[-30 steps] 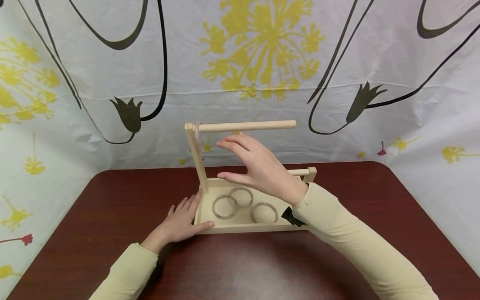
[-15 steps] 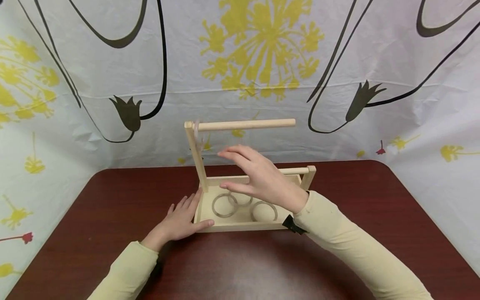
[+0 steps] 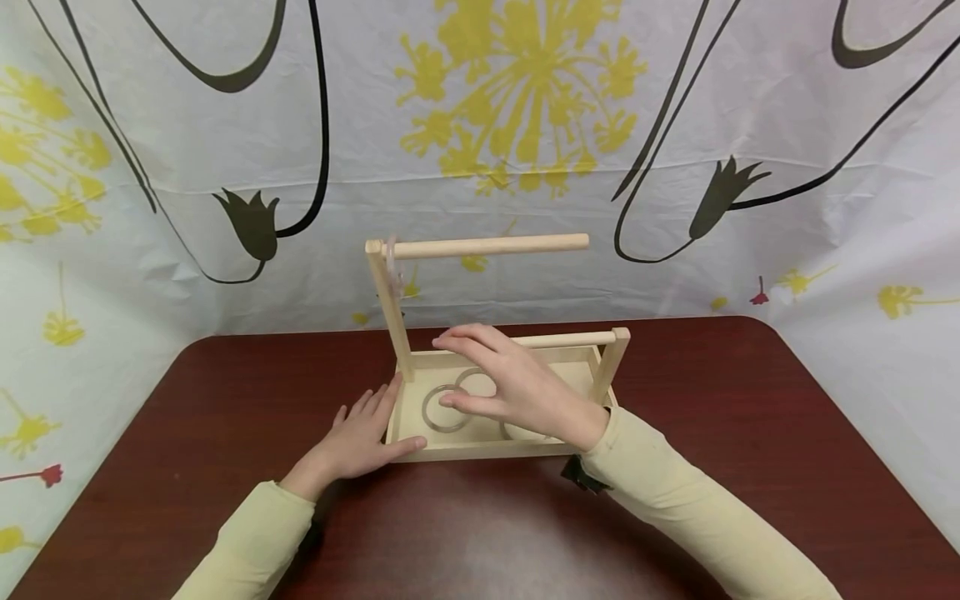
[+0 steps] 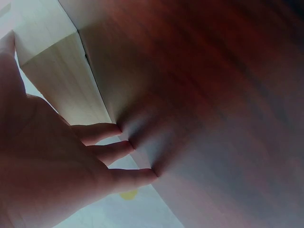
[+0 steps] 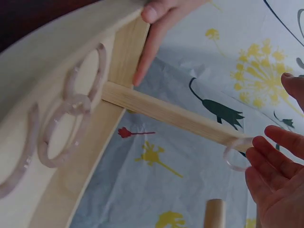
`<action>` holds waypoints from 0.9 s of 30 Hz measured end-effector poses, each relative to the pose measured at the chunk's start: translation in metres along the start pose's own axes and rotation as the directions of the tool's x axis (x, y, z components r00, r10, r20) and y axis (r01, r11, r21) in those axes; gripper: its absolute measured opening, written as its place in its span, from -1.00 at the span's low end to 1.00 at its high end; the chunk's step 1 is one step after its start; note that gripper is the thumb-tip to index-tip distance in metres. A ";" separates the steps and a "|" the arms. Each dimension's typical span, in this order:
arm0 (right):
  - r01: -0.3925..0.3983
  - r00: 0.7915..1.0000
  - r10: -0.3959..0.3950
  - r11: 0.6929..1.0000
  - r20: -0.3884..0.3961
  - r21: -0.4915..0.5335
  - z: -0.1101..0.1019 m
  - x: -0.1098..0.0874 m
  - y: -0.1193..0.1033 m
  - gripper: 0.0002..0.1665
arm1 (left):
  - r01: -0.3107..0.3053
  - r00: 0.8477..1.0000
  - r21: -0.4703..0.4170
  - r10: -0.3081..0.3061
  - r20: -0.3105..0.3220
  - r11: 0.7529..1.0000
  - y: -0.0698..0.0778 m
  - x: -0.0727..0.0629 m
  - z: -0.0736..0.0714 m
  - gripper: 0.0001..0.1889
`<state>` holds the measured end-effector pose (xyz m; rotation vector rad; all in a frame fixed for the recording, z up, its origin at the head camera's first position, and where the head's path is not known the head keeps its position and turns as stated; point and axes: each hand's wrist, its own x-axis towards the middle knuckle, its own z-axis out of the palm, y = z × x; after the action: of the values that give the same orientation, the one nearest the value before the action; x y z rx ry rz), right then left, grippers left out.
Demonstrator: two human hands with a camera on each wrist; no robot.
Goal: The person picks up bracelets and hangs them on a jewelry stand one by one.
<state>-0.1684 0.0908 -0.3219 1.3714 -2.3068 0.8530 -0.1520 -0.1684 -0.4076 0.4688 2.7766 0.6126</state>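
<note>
White curtain (image 3: 360,92), printed with yellow and dark flowers, behind a reddish-brown worktop (image 3: 225,408). One pale wooden tray (image 3: 480,451), on the worktop, under the right fingers. Right hand (image 3: 517,379): fingers loosely bent, wide gap to the thumb, nothing held, over the tray. Left hand (image 3: 360,437): fingers extended against the tray's end, thumb on its front rim, no grip on anything. Three greyish rings (image 3: 425,412), lying in the tray below the right fingers (two overlap; one is partly hidden by that hand). One hanging ring (image 3: 392,267), on the upper bar (image 3: 495,245) at its post end, above and left of the right fingers. One lower bar (image 3: 570,340), behind the right fingers. Sleeves (image 3: 675,475): pale yellow, long.
</note>
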 end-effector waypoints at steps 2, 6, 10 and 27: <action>-0.018 1.000 0.018 1.000 0.017 0.014 0.002 -0.003 -0.001 -0.36 | 0.001 1.000 0.002 -0.001 -0.001 1.000 0.000 0.000 0.000 0.10; -0.041 0.999 0.039 0.998 0.036 0.045 0.006 -0.008 -0.002 -0.36 | -0.001 1.000 0.004 0.001 -0.003 1.000 0.000 0.001 0.000 0.09; -0.054 0.998 0.051 0.998 0.047 0.046 0.011 -0.013 -0.002 -0.38 | -0.002 1.000 0.005 0.002 -0.003 1.000 0.000 0.001 0.000 0.09; -0.084 0.995 0.081 0.995 0.063 0.046 0.023 -0.035 0.007 -0.45 | 0.001 1.000 0.002 -0.001 -0.011 1.000 -0.001 0.000 0.002 0.10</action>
<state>-0.1575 0.1023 -0.3610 1.3476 -2.4197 0.9099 -0.1522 -0.1686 -0.4096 0.4655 2.7876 0.6143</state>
